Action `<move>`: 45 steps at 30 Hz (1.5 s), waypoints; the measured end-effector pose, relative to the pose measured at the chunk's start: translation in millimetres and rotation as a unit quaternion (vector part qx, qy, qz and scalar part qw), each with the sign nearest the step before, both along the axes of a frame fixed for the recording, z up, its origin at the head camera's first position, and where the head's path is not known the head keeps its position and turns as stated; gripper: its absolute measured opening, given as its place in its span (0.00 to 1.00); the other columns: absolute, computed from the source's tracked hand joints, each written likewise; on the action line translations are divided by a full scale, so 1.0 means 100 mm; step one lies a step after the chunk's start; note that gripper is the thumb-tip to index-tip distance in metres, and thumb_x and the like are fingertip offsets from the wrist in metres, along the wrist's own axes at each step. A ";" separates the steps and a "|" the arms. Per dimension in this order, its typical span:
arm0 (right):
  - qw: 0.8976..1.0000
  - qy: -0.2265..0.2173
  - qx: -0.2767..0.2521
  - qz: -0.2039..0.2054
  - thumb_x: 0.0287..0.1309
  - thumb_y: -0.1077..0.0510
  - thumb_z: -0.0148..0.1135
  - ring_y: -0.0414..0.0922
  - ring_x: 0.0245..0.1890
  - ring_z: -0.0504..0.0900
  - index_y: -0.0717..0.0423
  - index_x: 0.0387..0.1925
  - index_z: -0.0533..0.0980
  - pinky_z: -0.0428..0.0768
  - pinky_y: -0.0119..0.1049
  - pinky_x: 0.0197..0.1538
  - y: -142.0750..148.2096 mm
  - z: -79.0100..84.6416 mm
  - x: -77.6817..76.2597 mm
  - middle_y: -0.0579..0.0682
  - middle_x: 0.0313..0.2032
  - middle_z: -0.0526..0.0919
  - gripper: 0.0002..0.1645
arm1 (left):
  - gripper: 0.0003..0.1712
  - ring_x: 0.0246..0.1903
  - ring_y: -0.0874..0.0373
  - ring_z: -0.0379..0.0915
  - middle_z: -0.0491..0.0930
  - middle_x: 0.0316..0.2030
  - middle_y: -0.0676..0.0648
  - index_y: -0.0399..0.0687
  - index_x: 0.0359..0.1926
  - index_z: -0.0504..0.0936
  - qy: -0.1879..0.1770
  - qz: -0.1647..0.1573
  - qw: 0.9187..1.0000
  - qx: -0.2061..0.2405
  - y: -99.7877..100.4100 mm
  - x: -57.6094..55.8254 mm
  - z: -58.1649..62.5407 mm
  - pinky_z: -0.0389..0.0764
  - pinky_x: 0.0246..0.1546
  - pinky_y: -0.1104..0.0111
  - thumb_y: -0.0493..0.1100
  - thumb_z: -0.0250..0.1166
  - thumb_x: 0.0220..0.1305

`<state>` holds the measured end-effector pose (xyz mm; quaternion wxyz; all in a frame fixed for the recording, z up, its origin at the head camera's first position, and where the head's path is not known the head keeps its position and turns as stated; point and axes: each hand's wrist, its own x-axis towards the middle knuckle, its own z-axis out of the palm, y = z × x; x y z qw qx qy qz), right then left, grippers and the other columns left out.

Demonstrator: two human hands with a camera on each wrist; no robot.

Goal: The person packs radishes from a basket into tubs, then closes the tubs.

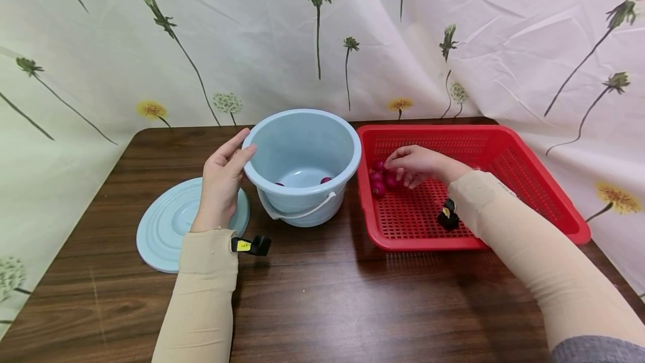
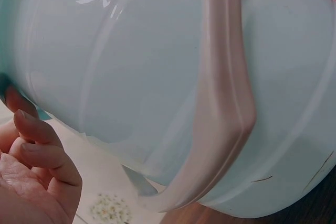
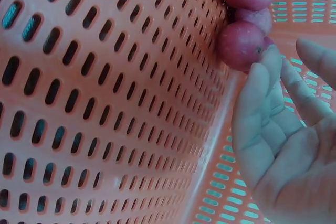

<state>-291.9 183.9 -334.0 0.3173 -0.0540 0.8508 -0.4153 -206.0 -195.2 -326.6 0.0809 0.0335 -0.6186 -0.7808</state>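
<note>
My left hand [image 1: 221, 178] grips the left rim of a light blue bucket [image 1: 302, 200], thumb on the near side and fingers on the outside. A pale handle [image 2: 226, 77] hangs across the bucket's front. Inside the bucket, two dark red round things show partly at the bottom. Over the left end of a red plastic basket [image 1: 413, 243], my right hand [image 1: 415, 164] reaches down with loosely bent fingers. Its fingertips are right at a small cluster of round magenta radishes [image 3: 241, 43]. No radish shows in the palm in the right wrist view.
A light blue lid [image 1: 163, 234] lies on the brown wooden table [image 1: 322, 301], left of the bucket and partly behind my left forearm. The basket stands close to the bucket's right side. A flower-printed cloth [image 1: 252, 32] hangs behind the table.
</note>
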 end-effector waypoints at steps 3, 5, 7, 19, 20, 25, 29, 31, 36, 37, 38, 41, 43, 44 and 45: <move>1.000 -0.008 0.001 -0.002 0.73 0.51 0.51 0.40 0.21 0.74 0.63 0.59 0.70 0.81 0.33 0.29 0.01 0.00 -0.01 0.47 0.26 0.76 0.23 | 0.31 0.17 0.66 0.66 0.75 0.20 0.57 0.46 0.68 0.73 0.002 -0.003 1.000 0.002 0.00 0.00 0.00 0.71 0.19 0.78 0.43 0.68 0.65; 1.000 -0.012 0.002 -0.001 0.73 0.51 0.52 0.40 0.21 0.74 0.63 0.58 0.70 0.81 0.33 0.29 0.02 0.00 -0.01 0.47 0.26 0.76 0.22 | 0.31 0.17 0.65 0.65 0.75 0.20 0.57 0.45 0.68 0.73 0.002 -0.003 1.000 0.002 0.00 0.00 -0.01 0.71 0.19 0.78 0.43 0.68 0.65; 1.000 -0.018 0.004 0.002 0.73 0.52 0.52 0.41 0.21 0.74 0.63 0.58 0.70 0.80 0.33 0.29 0.02 -0.01 0.00 0.47 0.26 0.76 0.21 | 0.31 0.17 0.65 0.65 0.75 0.19 0.57 0.45 0.68 0.73 0.003 -0.003 1.000 0.002 0.00 0.00 -0.01 0.71 0.19 0.78 0.43 0.68 0.65; 0.997 -0.066 0.029 0.026 0.71 0.52 0.54 0.42 0.23 0.76 0.60 0.61 0.69 0.82 0.35 0.32 0.04 -0.05 -0.02 0.50 0.30 0.77 0.23 | 0.32 0.16 0.65 0.64 0.75 0.19 0.57 0.43 0.69 0.71 0.006 0.000 1.000 0.000 0.00 0.00 -0.02 0.71 0.18 0.77 0.43 0.67 0.66; 0.996 -0.072 0.032 0.032 0.71 0.51 0.54 0.42 0.24 0.77 0.59 0.62 0.69 0.83 0.35 0.33 0.04 -0.05 -0.02 0.51 0.31 0.77 0.24 | 0.32 0.16 0.65 0.64 0.75 0.19 0.57 0.43 0.69 0.71 0.006 0.001 1.000 0.000 0.00 0.00 -0.02 0.71 0.18 0.77 0.43 0.67 0.66; 0.993 -0.103 0.038 0.051 0.71 0.51 0.55 0.43 0.25 0.81 0.58 0.66 0.66 0.85 0.38 0.35 0.03 -0.05 0.00 0.55 0.37 0.80 0.28 | 0.32 0.16 0.65 0.65 0.75 0.19 0.57 0.44 0.68 0.72 0.004 -0.001 1.000 0.005 0.00 -0.01 -0.02 0.71 0.18 0.77 0.43 0.68 0.65; 0.991 -0.114 0.037 0.057 0.71 0.52 0.55 0.43 0.25 0.82 0.59 0.68 0.63 0.86 0.39 0.36 0.02 -0.06 0.00 0.57 0.38 0.81 0.29 | 0.32 0.16 0.65 0.65 0.74 0.19 0.57 0.44 0.68 0.72 0.003 -0.003 1.000 0.006 0.00 -0.01 -0.02 0.71 0.18 0.77 0.43 0.68 0.65; 0.991 -0.114 0.036 0.058 0.71 0.53 0.56 0.43 0.26 0.82 0.60 0.67 0.64 0.86 0.39 0.36 0.02 -0.06 0.00 0.56 0.38 0.81 0.29 | 0.32 0.16 0.66 0.64 0.74 0.19 0.57 0.44 0.68 0.72 0.004 -0.004 1.000 0.005 0.00 -0.01 -0.02 0.71 0.18 0.77 0.43 0.68 0.65; 0.992 -0.109 0.032 0.057 0.69 0.54 0.58 0.43 0.28 0.83 0.61 0.63 0.66 0.86 0.39 0.38 0.01 -0.06 0.01 0.56 0.38 0.81 0.27 | 0.31 0.16 0.65 0.65 0.74 0.19 0.57 0.45 0.68 0.72 0.003 -0.002 1.000 0.004 0.00 0.00 -0.01 0.71 0.18 0.77 0.43 0.68 0.65; 0.992 -0.109 0.031 0.057 0.69 0.54 0.58 0.43 0.28 0.83 0.62 0.63 0.66 0.86 0.39 0.38 0.01 -0.05 0.01 0.56 0.39 0.81 0.26 | 0.31 0.16 0.65 0.65 0.74 0.19 0.57 0.45 0.68 0.72 0.003 -0.002 1.000 0.004 0.00 0.00 -0.01 0.71 0.18 0.77 0.43 0.68 0.65; 0.992 -0.109 0.029 0.057 0.69 0.55 0.58 0.43 0.28 0.83 0.62 0.62 0.66 0.86 0.39 0.38 0.01 -0.06 0.01 0.57 0.39 0.81 0.26 | 0.32 0.16 0.65 0.65 0.74 0.19 0.57 0.45 0.68 0.72 0.003 -0.002 1.000 0.004 0.00 0.00 -0.01 0.71 0.18 0.77 0.43 0.68 0.65; 0.992 -0.110 0.025 0.051 0.69 0.56 0.58 0.42 0.27 0.83 0.62 0.61 0.67 0.86 0.38 0.37 0.01 -0.05 0.01 0.56 0.38 0.81 0.24 | 0.33 0.16 0.65 0.65 0.75 0.19 0.57 0.44 0.69 0.71 0.002 -0.003 1.000 0.006 0.00 0.00 -0.01 0.71 0.18 0.77 0.43 0.68 0.65; 0.993 -0.109 0.023 0.049 0.69 0.56 0.58 0.42 0.27 0.83 0.62 0.60 0.67 0.86 0.38 0.37 0.01 -0.05 0.00 0.56 0.38 0.81 0.23 | 0.33 0.16 0.65 0.66 0.75 0.20 0.57 0.43 0.69 0.71 0.001 -0.003 1.000 0.005 0.00 0.00 -0.01 0.72 0.19 0.77 0.43 0.68 0.65; 0.993 -0.108 0.022 0.050 0.69 0.56 0.58 0.42 0.27 0.83 0.62 0.60 0.67 0.86 0.38 0.37 0.01 -0.05 0.00 0.56 0.38 0.81 0.23 | 0.33 0.17 0.65 0.66 0.75 0.20 0.57 0.43 0.69 0.71 0.001 -0.003 1.000 0.005 0.00 0.00 -0.01 0.72 0.19 0.77 0.43 0.68 0.65; 0.993 -0.108 0.022 0.048 0.69 0.55 0.58 0.42 0.27 0.83 0.61 0.60 0.67 0.86 0.38 0.37 0.01 -0.04 0.00 0.56 0.38 0.81 0.23 | 0.33 0.17 0.66 0.66 0.76 0.20 0.56 0.44 0.69 0.71 0.000 -0.003 1.000 0.006 0.00 0.00 -0.01 0.72 0.19 0.77 0.43 0.69 0.65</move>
